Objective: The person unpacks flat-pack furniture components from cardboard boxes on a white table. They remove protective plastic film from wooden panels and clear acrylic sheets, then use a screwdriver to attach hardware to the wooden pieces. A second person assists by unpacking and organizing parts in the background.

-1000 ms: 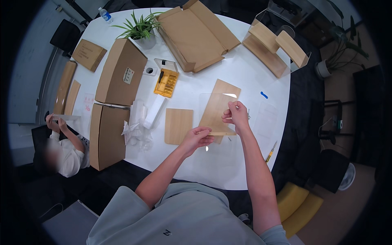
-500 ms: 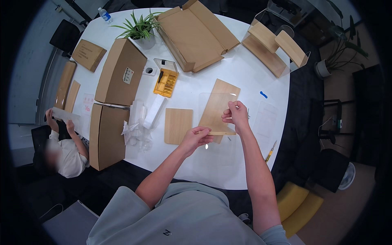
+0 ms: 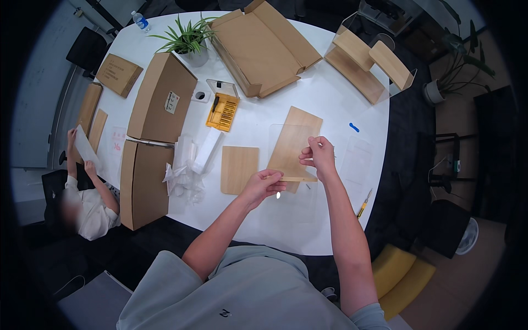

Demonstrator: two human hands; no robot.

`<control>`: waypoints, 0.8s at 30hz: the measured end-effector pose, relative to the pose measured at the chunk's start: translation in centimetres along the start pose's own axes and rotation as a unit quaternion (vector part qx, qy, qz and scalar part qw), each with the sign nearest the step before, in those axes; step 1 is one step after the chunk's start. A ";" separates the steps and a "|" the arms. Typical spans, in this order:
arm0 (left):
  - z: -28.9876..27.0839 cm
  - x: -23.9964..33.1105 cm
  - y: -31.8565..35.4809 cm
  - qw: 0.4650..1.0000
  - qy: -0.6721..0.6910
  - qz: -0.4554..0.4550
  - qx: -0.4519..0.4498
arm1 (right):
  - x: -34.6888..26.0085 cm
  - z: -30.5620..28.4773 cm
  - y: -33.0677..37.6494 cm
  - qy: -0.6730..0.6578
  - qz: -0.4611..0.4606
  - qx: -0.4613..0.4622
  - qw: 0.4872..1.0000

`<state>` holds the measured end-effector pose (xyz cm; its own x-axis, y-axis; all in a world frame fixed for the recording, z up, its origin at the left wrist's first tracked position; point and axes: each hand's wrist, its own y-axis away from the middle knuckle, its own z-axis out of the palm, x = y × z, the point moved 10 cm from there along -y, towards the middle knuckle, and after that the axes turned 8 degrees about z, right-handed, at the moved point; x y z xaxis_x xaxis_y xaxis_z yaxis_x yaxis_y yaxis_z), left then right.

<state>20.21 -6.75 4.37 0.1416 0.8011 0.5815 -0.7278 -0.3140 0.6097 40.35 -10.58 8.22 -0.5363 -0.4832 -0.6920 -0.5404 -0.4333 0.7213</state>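
My left hand is closed around the left end of a thin wooden board, seen nearly edge-on. Against this board stands a clear plastic panel, its rounded corners catching the light. At the panel's right side, my right hand has thumb and fingertips pinched together; whatever is between them is too small to make out. Behind the panel, a longer wooden board lies slanted on the table. A squarish wooden board lies flat to the left of my left hand.
On the white table are an orange screwdriver bit case, plastic wrapping, cardboard boxes, an open carton, a potted plant, a yellow cutter and an assembled wood-and-clear shelf. A co-worker sits at left holding a pale sheet.
The co-worker at left has tilted the pale sheet more upright, with one hand raised higher. My own hands and the pieces they hold have barely moved.
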 end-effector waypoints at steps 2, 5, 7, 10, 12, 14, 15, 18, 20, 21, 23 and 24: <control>0.0 0.3 0.2 1.000 -0.005 0.001 0.005 | 0.1 0.2 0.0 0.002 0.000 -0.008 1.000; 0.1 0.2 0.0 1.000 -0.019 0.005 0.010 | 0.1 -1.3 -0.4 0.011 -0.017 -0.010 1.000; -0.1 0.2 -0.1 1.000 -0.025 0.009 0.014 | 0.1 -3.4 -0.9 0.017 -0.041 0.007 0.999; -0.3 0.1 -0.5 0.999 -0.025 0.015 0.025 | 1.6 -10.4 -0.4 0.144 -0.080 0.126 0.978; -0.1 0.3 -0.7 0.999 -0.021 0.018 0.036 | 5.2 -12.6 -0.5 0.281 -0.111 0.172 0.938; 0.0 0.5 -0.7 0.999 -0.018 0.023 0.039 | 9.2 -12.0 -0.3 0.405 -0.096 0.153 0.897; 0.1 0.8 -0.7 0.999 -0.017 0.024 0.033 | 11.4 -10.7 -0.1 0.448 -0.062 0.125 0.883; 0.0 1.1 -0.7 0.999 -0.025 0.034 0.033 | 13.8 -7.5 0.6 0.514 -0.102 0.124 0.843; -0.2 1.2 -0.7 0.998 -0.030 0.037 0.038 | 14.6 -5.9 0.4 0.535 -0.110 0.120 0.829; -0.2 1.0 -0.6 0.998 -0.030 0.038 0.040 | 14.9 -5.4 0.2 0.545 -0.113 0.118 0.823; -0.3 1.1 -0.6 0.998 -0.031 0.041 0.043 | 16.1 -5.1 -1.2 0.557 -0.125 0.131 0.811; -0.1 1.1 -0.6 0.998 -0.029 0.044 0.043 | 16.3 -5.0 -1.3 0.565 -0.130 0.137 0.803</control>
<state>20.75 -5.65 4.57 0.1194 0.7384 0.6637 -0.6793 -0.4268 0.5971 35.55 -21.70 -3.89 0.4650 -0.8529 -0.2374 -0.7446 -0.5218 0.4163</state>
